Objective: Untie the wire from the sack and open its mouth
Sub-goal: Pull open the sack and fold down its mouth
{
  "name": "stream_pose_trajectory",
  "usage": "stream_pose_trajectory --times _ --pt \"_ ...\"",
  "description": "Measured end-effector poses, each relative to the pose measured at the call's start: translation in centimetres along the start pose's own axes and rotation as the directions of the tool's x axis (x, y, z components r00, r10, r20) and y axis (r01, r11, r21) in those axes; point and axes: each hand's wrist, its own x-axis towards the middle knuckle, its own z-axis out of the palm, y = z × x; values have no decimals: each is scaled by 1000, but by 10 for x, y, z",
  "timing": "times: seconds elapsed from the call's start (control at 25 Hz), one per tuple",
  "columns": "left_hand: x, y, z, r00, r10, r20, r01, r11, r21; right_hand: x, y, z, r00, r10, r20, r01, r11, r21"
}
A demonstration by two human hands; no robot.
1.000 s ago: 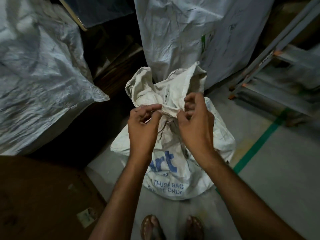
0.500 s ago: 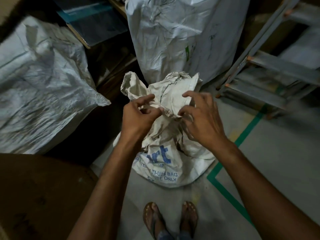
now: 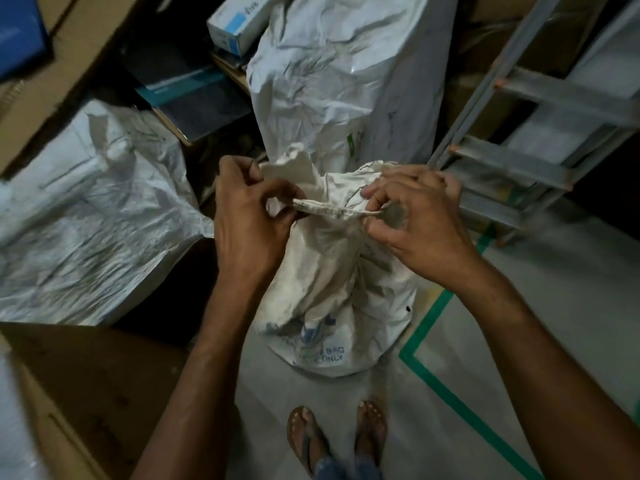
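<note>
A white woven sack (image 3: 332,289) with blue lettering stands on the grey floor in front of my feet. Its top is crumpled and its near rim (image 3: 329,210) is stretched into a taut band between my hands. My left hand (image 3: 249,216) pinches the rim's left end between thumb and fingers. My right hand (image 3: 415,216) pinches the right end, its fingers curled over the sack's top. I see no wire; the neck of the sack is partly hidden behind my hands.
A tall white sack (image 3: 346,74) stands right behind, another lies at the left (image 3: 90,216). Boxes (image 3: 235,19) are stacked at the back. A metal ladder (image 3: 526,133) leans at the right. Cardboard (image 3: 86,382) lies at lower left. Green tape (image 3: 436,341) marks the floor.
My hands have moved apart and now pull the sack's rim sideways between them. Earlier they worked close together at the gathered neck. The view has tilted so more of the boxes shows.
</note>
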Motion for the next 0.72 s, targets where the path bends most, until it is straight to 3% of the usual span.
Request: stream_pose_trajectory --times 0.12,0.2,0.28,0.4,0.56,0.72 --pt "-10 34 -48 974 117 195 -154 970 188 -28 -29 -42 989 -22 148 26 999 -26" --pt "-26 45 -80 906 204 371 -304 924 233 -56 -50 -58 960 -52 274 62 998 -29" --pt "-45 56 -109 833 194 518 -350 910 222 -89 -70 -67 930 -70 362 72 997 9" --pt "-76 67 -134 754 139 642 -396 876 276 -136 -92 -73 886 -19 463 -31 995 100" --pt "-108 88 -167 751 183 634 -438 857 271 -160 -119 -100 888 -7 459 -128 956 263" --pt "-131 121 -228 838 250 485 -368 915 164 -177 -161 -159 906 -195 376 45 927 372"
